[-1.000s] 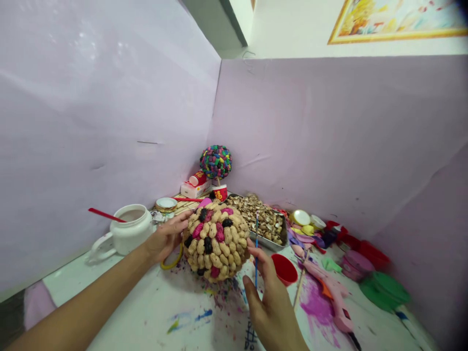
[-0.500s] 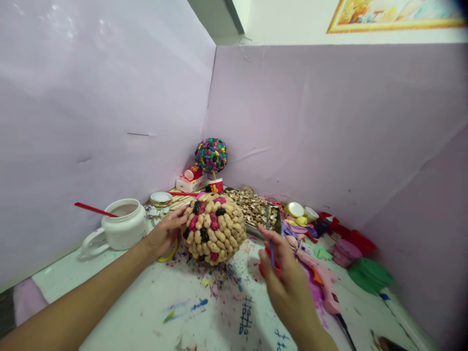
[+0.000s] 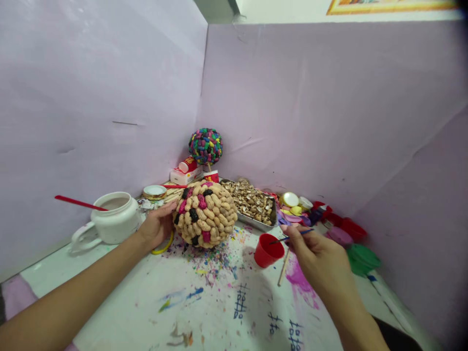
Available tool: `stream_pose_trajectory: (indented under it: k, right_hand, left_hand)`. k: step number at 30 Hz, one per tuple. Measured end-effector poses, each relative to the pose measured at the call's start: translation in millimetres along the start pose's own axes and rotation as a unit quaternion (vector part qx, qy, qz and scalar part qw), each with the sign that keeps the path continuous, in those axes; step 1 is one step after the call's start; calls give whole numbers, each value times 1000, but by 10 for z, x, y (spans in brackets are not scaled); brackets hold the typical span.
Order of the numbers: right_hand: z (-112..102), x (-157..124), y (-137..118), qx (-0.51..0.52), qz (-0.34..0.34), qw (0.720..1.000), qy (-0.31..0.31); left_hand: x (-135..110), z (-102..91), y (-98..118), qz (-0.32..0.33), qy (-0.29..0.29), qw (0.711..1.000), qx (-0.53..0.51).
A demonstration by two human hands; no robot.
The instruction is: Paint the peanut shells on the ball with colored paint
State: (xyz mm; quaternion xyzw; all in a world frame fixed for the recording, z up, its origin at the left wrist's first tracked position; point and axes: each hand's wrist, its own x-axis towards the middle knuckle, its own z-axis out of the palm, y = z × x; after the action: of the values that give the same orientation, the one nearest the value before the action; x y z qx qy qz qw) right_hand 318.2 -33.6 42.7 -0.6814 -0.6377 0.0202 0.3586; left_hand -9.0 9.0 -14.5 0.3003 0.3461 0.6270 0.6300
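Note:
A ball covered in peanuts (image 3: 215,214), mostly natural tan with some painted pink and black, sits low over the table. My left hand (image 3: 157,228) holds its left side, with the fingertips partly hidden behind it. A thin blue paintbrush (image 3: 294,236) is pinched in my right hand (image 3: 321,256). The brush slants down to the left, its tip inside the mouth of a red plastic cup (image 3: 263,257). Whatever the cup contains cannot be made out. Beside the cup lies a thin wooden stick (image 3: 283,269), close to my right hand.
A white pot (image 3: 119,224) with a red stick stands at left. Behind are a tray (image 3: 256,223) of shells and a multicoloured ball (image 3: 205,146) on a stick. Lids (image 3: 290,199) and a green cup (image 3: 362,259) lie at right. Paint marks the white table (image 3: 215,312).
My right hand has moved right and turned, bringing the brush from upright beside the ball to the red cup. My left hand stays on the peanut ball. The view has shifted somewhat.

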Motion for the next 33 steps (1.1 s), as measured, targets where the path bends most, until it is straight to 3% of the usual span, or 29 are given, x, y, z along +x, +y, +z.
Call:
stream_pose_trajectory:
  k: [3, 7, 13, 17, 21, 24, 29, 33]
  right_hand:
    - [133, 16, 1, -58, 11, 997, -43]
    - [209, 18, -11, -62, 1, 995, -72]
    - [110, 27, 27, -53, -5, 997, -57]
    - [-149, -15, -35, 31, 4, 999, 34]
    - [-361, -162, -260, 156, -9, 975, 158]
    - [-333, -302, -411, 222, -75, 957, 172]
    - [-110, -441, -500, 258, -226, 931, 126]
    - [6, -472, -501, 246, -273, 924, 104]
  left_hand:
    - [0, -3, -6, 3, 0, 1000, 4]
    - [10, -19, -16, 10, -6, 1000, 3]
    - [11, -22, -17, 8, 0, 1000, -3]
    - [0, -19, -18, 7, -1, 1000, 3]
    - [0, -25, -26, 8, -6, 1000, 7]
    - [9, -31, -34, 8, -7, 1000, 8]
    - [19, -35, -42, 15, -4, 1000, 15]
    - [19, -35, -44, 18, -5, 1000, 19]
